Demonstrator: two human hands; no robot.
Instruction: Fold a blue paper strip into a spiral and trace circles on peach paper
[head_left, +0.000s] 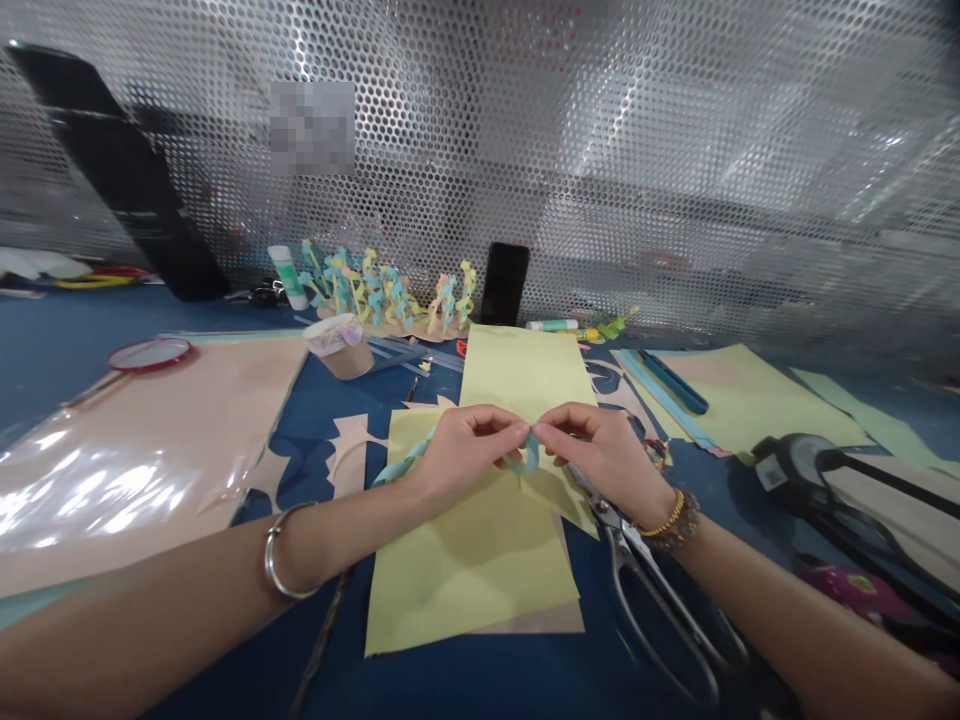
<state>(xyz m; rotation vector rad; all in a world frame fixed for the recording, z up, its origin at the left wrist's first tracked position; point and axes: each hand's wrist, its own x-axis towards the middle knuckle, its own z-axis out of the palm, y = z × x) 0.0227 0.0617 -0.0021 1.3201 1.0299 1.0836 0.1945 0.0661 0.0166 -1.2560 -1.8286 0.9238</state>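
My left hand [469, 452] and my right hand [600, 455] meet in the middle, their fingertips pinching a twisted strip of blue-green paper [529, 452]. The strip runs out past my left hand towards a curled end [403, 462]. Under my hands lie overlapping sheets of pale yellow paper [469, 570]. Large steel scissors [645, 590] rest on the blue table surface [330, 640], just below my right wrist and partly under it. My left wrist wears a silver bangle [281, 550], and my right wrist wears beaded bracelets [671, 520].
Behind the paper stand a cut-paper sculpture [367, 290], a glue stick [289, 278], a black phone [504, 284] and a paper cup [337, 345]. Peach sheets [135, 460] lie left, green-yellow sheets [750, 400] right, and a perforated metal screen [480, 130] rises behind.
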